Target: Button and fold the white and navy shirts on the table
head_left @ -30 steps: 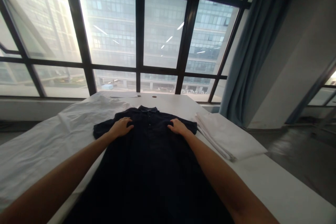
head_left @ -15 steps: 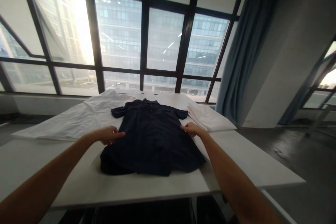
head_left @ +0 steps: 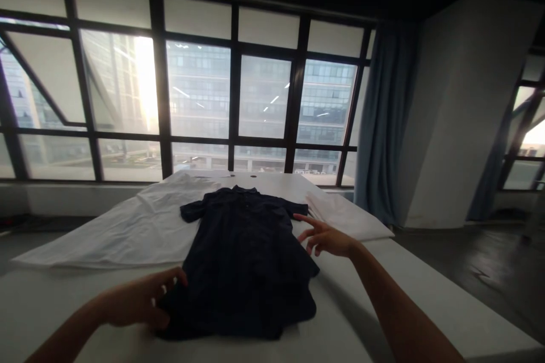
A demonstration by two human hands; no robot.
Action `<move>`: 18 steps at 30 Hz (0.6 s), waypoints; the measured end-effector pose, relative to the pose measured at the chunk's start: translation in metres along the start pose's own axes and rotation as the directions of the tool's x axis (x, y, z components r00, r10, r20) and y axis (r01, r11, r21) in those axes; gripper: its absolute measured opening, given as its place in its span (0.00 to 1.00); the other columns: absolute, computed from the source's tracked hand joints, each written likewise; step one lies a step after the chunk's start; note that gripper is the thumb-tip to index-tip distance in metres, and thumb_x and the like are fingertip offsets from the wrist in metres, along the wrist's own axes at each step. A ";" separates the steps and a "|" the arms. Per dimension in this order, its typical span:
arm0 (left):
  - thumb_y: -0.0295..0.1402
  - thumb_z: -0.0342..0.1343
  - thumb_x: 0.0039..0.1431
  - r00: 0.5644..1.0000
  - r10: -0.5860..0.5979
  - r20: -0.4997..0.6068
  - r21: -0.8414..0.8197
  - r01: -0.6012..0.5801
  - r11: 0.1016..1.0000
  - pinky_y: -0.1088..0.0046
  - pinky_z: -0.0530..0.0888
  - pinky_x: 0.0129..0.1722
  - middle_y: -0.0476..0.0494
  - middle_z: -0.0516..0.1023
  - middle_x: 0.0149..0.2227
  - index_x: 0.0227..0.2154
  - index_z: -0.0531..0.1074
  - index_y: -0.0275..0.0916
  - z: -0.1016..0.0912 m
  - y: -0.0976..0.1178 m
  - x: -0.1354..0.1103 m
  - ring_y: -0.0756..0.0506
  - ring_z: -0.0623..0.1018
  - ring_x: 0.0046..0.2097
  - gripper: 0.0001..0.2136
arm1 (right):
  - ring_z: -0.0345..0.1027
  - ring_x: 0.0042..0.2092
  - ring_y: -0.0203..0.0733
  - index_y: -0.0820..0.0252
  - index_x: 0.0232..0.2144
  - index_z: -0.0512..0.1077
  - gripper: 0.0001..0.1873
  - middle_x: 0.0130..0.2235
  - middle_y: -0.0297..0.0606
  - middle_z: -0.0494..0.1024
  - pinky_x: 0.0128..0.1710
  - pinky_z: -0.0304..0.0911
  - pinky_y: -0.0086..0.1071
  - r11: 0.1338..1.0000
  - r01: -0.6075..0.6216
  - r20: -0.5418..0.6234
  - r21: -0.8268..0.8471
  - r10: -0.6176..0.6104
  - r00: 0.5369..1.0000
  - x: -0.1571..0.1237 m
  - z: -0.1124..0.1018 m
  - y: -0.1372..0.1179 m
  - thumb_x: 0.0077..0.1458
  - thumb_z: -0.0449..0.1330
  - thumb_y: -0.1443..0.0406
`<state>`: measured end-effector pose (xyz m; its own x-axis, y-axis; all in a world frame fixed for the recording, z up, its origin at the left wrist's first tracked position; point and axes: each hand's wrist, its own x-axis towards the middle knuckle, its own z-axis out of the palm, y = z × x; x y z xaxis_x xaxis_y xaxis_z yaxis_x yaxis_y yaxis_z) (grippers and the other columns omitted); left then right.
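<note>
Since the earlier frame, the left hand [head_left: 136, 298] has been brought down from the side of the navy shirt [head_left: 247, 261] to its hem corner at lower left, while the fingers of the right hand [head_left: 330, 239] have been spread, right of centre, beside the opposite edge. Nothing is gripped there; whether cloth is pinched between the left thumb and fingers cannot be told. The shirt is laid on the white table [head_left: 409, 281], from the centre to the lower centre of the frame. Light, soft, limp handling is to be expected, easily creased but hardly fragile; it is best held by hem corners or side edges. A collar, short sleeves and a wavy, uneven hem are seen.
</note>
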<state>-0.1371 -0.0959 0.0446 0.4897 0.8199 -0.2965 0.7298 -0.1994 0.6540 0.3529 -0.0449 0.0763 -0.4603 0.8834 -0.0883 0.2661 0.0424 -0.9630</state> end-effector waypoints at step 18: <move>0.33 0.47 0.40 0.925 -0.005 -0.380 0.108 0.050 0.993 0.71 0.69 0.28 0.49 0.71 0.24 0.41 0.71 0.41 -0.009 0.007 -0.001 0.45 0.72 0.27 0.21 | 0.68 0.38 0.39 0.59 0.32 0.75 0.06 0.42 0.40 0.68 0.35 0.68 0.30 0.796 0.149 0.012 -0.586 -0.176 0.984 -0.048 0.049 0.018 0.48 0.61 0.66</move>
<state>-0.1369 -0.0936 0.0555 0.2678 0.9634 -0.0135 0.8009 -0.2149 0.5589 0.3379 -0.1095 0.0507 -0.5097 0.8566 0.0799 0.6396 0.4395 -0.6307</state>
